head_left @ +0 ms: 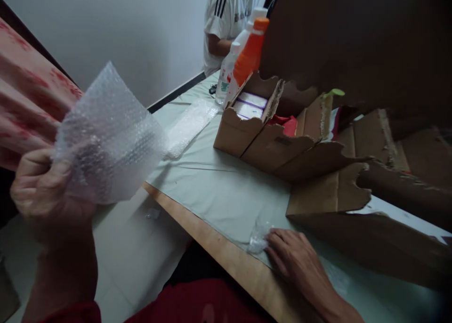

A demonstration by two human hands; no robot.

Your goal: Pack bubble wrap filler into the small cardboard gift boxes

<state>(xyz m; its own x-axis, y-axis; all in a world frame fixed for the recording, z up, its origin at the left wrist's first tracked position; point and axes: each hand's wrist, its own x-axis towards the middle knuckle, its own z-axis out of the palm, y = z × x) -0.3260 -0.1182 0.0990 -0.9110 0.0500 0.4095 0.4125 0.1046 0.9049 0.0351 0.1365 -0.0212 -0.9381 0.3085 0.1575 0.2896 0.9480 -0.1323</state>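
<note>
My left hand (52, 186) pinches a flat bubble wrap bag (109, 139) by its near corner, raised in the air beyond the table's left edge. At the table's front edge, my right hand (293, 252) has its fingers closed on a small crumpled piece of clear plastic (259, 236), which lies on the pale green cloth (226, 181). Part of that plastic is hidden under the fingers. Farther back on the cloth rests a stack of bubble wrap (192, 125), partly behind the raised bag.
Cut-open cardboard boxes (229, 132) stand in a row along the right side, holding purple-edged white packets (250, 105) and red material (287, 125). Behind them are an orange bottle (250, 50) and a clear bottle (226, 76). A person in a white shirt (222, 21) is at the far end.
</note>
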